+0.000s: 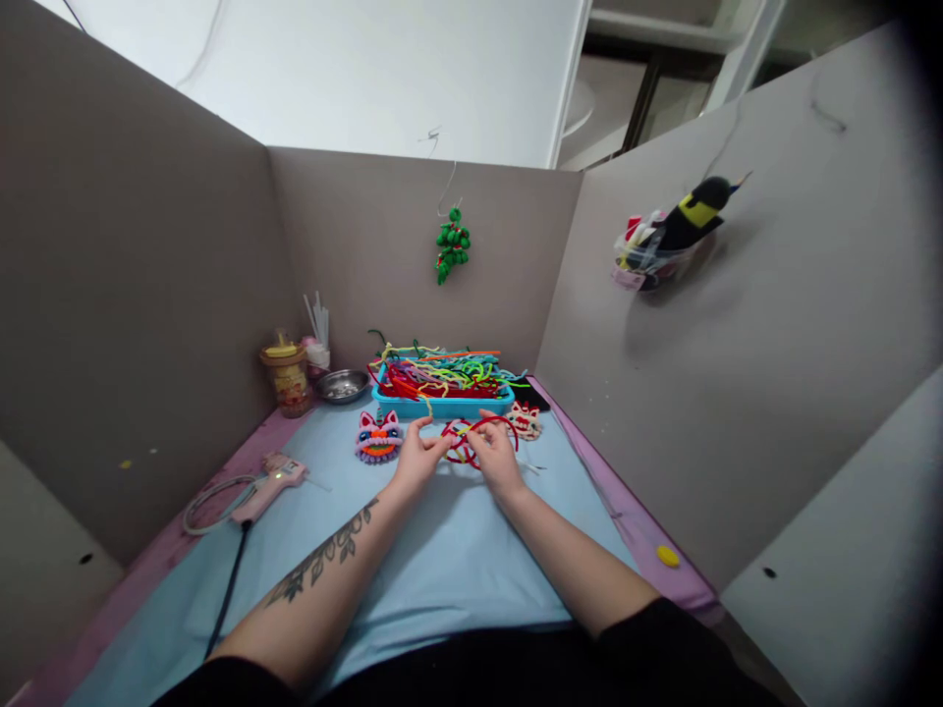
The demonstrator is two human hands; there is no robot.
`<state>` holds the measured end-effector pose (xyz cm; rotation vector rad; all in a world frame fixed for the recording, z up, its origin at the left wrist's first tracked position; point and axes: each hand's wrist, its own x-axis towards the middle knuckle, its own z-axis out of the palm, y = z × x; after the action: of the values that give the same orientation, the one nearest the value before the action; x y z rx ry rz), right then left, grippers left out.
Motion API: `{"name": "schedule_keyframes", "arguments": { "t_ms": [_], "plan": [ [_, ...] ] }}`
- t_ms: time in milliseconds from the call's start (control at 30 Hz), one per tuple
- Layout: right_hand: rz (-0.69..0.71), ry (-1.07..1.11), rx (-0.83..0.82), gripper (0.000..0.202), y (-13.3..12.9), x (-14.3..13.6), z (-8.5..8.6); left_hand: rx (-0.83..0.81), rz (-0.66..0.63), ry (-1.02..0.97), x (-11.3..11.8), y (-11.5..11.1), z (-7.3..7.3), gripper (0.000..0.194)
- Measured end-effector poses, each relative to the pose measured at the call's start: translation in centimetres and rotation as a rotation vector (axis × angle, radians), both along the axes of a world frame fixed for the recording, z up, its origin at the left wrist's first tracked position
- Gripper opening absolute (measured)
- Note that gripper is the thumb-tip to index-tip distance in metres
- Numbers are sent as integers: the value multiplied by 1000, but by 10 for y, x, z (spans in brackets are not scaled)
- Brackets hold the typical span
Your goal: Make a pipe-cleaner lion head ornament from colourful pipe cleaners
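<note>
Both hands meet over the blue cloth, in front of the tray of colored fuzzy stems. My left hand [421, 454] pinches the left side of a looped red stem piece [463, 454], which has a bit of yellow in it. On its right side, my right hand [492, 450] closes finger and thumb on the same piece, and a red loop curves above that hand. Fingertips partly cover the piece. A lion-like face in pink, purple and orange [378, 438] lies left of my left hand. A cream and red face [525, 420] lies beyond my right hand.
A blue tray [442, 407] heaped with stems stands at the back. Metal bowl [344, 386], yellow-lidded cup [286, 378] and pink glue gun [271, 486] are on the left. Grey partitions [354, 245] surround the table; a green ornament [452, 245] and a tool holder [655, 257] hang there.
</note>
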<state>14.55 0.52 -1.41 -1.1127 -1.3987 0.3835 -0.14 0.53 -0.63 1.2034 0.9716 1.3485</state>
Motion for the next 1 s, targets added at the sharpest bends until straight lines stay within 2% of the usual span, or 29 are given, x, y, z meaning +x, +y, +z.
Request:
{"name": "schedule_keyframes", "arguments": {
  "t_ms": [100, 233, 433, 667, 867, 1000],
  "plan": [
    [-9, -30, 0, 14, -5, -1, 3, -19, 33, 14, -1, -3, 4, 74],
    [46, -140, 3, 15, -12, -4, 8, -43, 58, 41, -1, -7, 11, 80],
    [9, -277, 25, 11, -14, -6, 8, -6, -27, 96, 0, -13, 17, 86],
    [28, -182, 8, 23, -11, -4, 6, 64, -118, 69, 3, -16, 15, 95],
    [54, -203, 27, 22, -12, -4, 7, 36, -79, 74, 1, -13, 13, 85],
    [61, -163, 61, 12, -13, -2, 8, 45, -25, 84, -3, -9, 12, 76]
  ]
}}
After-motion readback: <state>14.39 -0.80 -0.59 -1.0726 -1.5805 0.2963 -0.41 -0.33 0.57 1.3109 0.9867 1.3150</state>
